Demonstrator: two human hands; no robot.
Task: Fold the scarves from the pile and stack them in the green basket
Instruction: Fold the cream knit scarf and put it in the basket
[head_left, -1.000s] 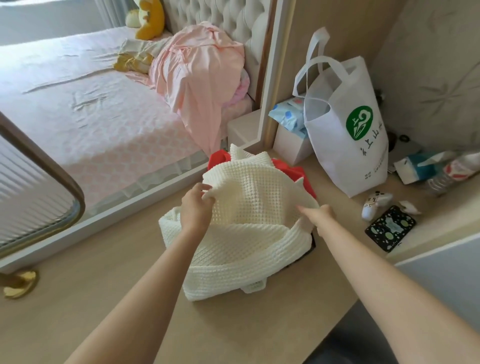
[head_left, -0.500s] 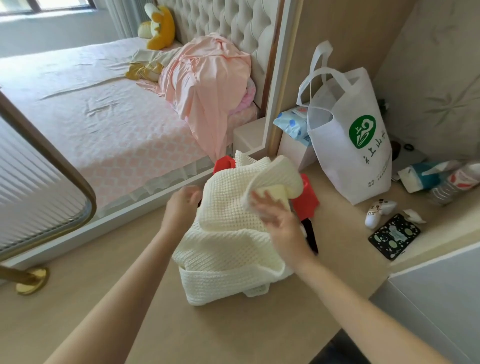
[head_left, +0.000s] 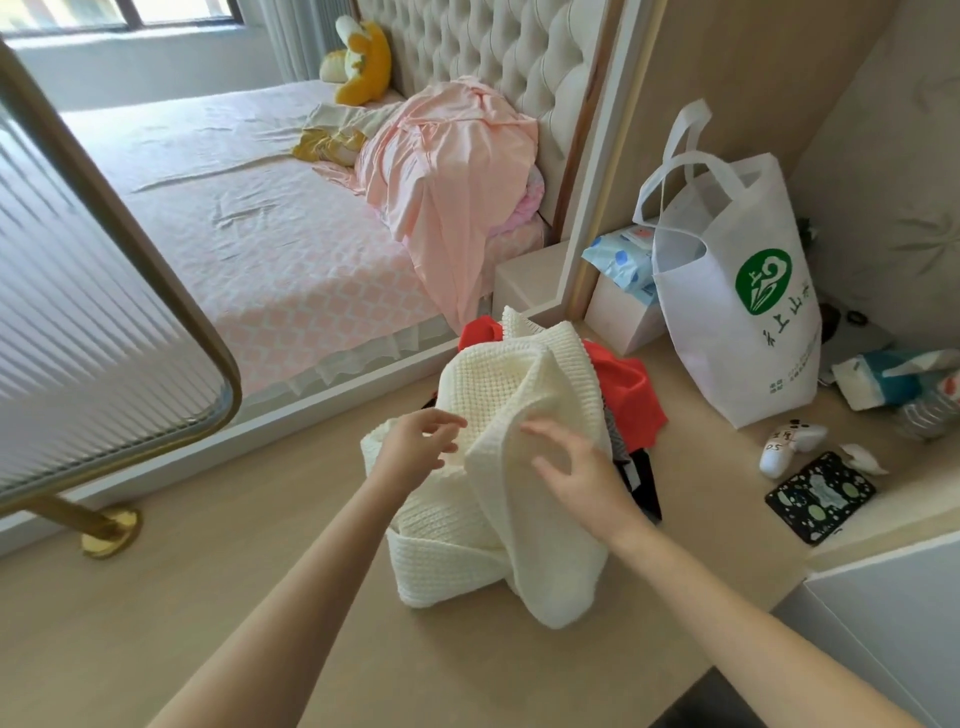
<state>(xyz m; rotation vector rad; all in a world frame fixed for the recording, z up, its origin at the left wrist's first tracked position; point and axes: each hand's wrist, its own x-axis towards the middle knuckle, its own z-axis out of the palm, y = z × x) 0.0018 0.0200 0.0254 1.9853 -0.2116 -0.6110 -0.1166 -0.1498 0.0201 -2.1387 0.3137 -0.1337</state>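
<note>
Now, left hand and right hand both loose-fingered over the cream scarf, we should find its corners before folding.

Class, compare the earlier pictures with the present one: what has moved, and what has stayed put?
The right hand folded the cream scarf by carrying its right edge leftward, then let go; the fingers are now spread above the fold. That uncovered more of the red scarf. The left hand stayed at the scarf's left side. The white bag stayed put.
</note>
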